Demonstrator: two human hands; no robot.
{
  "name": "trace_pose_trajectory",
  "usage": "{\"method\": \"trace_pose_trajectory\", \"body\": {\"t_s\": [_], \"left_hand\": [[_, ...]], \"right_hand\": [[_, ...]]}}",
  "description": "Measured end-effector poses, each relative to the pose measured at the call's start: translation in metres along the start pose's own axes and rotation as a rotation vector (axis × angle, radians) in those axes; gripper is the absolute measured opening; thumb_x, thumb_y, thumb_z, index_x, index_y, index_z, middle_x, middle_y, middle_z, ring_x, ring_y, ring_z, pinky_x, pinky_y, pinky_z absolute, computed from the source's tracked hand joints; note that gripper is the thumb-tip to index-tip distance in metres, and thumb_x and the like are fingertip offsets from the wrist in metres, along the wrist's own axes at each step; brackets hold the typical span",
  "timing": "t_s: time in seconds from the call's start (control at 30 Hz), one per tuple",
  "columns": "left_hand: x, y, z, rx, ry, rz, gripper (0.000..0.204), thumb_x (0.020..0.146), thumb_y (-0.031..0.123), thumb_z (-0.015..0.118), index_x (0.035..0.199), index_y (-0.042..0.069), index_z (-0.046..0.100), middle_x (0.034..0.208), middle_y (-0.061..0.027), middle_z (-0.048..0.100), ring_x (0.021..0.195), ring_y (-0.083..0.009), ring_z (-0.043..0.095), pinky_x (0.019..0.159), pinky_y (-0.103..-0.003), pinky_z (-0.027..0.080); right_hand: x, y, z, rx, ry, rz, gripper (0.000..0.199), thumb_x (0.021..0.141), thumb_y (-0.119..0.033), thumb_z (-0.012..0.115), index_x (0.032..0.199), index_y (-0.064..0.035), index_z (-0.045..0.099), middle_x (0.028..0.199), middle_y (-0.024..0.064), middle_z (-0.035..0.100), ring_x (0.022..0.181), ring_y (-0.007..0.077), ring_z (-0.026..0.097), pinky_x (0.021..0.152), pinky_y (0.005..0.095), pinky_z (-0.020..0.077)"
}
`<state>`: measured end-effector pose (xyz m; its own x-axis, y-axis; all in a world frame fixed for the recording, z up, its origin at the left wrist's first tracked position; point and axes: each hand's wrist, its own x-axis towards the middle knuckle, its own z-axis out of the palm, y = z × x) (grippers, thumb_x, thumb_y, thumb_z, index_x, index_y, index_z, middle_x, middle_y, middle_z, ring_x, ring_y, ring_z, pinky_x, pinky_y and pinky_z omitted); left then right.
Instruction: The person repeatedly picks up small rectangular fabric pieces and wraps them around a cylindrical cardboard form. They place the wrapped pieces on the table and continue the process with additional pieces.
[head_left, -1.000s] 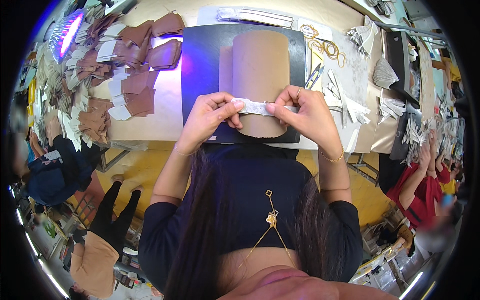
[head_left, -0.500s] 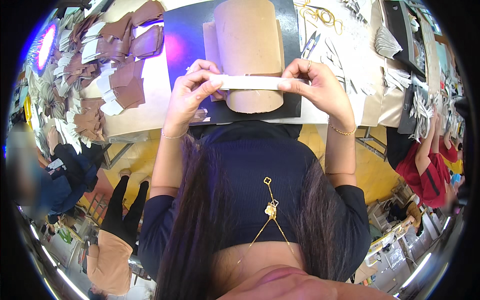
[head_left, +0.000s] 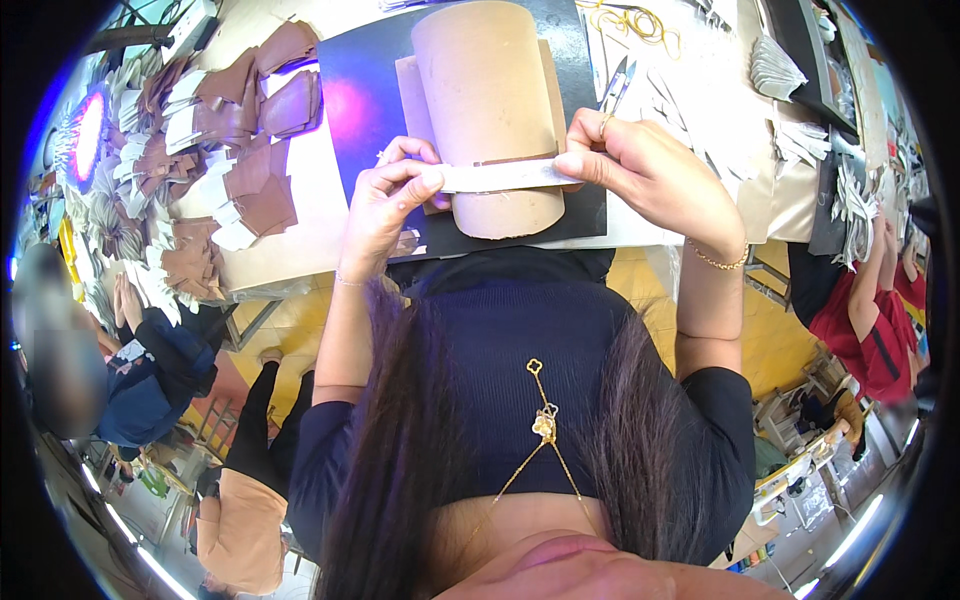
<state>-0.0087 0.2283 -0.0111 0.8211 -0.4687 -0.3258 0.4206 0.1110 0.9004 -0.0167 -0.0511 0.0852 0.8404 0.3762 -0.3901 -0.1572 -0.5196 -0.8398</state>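
Observation:
A narrow white strip (head_left: pixel 505 178) is stretched sideways between my two hands. Its left end is pinched between the thumb and fingers of my left hand (head_left: pixel 390 195). My right hand (head_left: pixel 645 170) grips the other end with thumb and bent forefinger, its wrist turned outward. A thin brown edge (head_left: pixel 515 159) shows along the strip's far side. Beneath and behind the strip lies a tan, curved cardboard form (head_left: pixel 490 85), its rounded near end toward me. Whether the strip touches the form is unclear.
Under the form lies a dark board (head_left: pixel 375 110). Stacks of brown cut leather pieces (head_left: pixel 225 95) cover the table's left. Thread snips (head_left: pixel 616 85) and yellow cord (head_left: pixel 640 28) lie right of the board, with fanned white pieces (head_left: pixel 776 70) beyond. Other people sit on both sides.
My right hand has turned, its wrist swinging outward to the right. The strip's right end now sits slightly higher than its left. My left hand keeps its pinch.

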Motion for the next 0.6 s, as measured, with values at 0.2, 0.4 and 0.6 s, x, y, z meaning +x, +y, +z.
{"method": "trace_pose_trajectory", "body": {"t_s": [0.2, 0.4, 0.6], "left_hand": [[0.003, -0.002, 0.0, 0.002, -0.012, 0.006, 0.02, 0.084, 0.016, 0.068, 0.087, -0.004, 0.067, 0.102, -0.0059, 0.048, 0.073, -0.0141, 0.06, 0.069, -0.026, 0.051], [0.004, -0.003, -0.002, -0.01, -0.033, 0.017, 0.02, 0.084, 0.015, 0.067, 0.085, -0.004, 0.067, 0.101, -0.0058, 0.047, 0.072, -0.0135, 0.06, 0.067, -0.026, 0.051], [0.006, -0.004, -0.001, -0.048, -0.036, 0.02, 0.02, 0.084, 0.016, 0.067, 0.082, -0.004, 0.066, 0.1, -0.0065, 0.046, 0.07, -0.0144, 0.059, 0.064, -0.026, 0.051]], "right_hand": [[0.009, 0.018, 0.01, 0.168, -0.008, 0.076, 0.028, 0.091, -0.025, 0.059, 0.078, -0.0023, 0.051, 0.066, 0.0004, 0.054, 0.067, 0.0071, 0.053, 0.062, 0.0225, 0.0437], [0.011, 0.05, 0.029, 0.325, 0.055, 0.083, 0.027, 0.088, -0.023, 0.065, 0.075, -0.0043, 0.05, 0.072, -0.003, 0.053, 0.069, 0.0055, 0.053, 0.064, 0.0217, 0.0446], [0.01, 0.079, 0.047, 0.842, 0.124, 0.088, 0.023, 0.085, -0.024, 0.068, 0.086, -0.004, 0.057, 0.078, 0.0003, 0.059, 0.069, 0.0081, 0.057, 0.067, 0.0228, 0.0494]]}}
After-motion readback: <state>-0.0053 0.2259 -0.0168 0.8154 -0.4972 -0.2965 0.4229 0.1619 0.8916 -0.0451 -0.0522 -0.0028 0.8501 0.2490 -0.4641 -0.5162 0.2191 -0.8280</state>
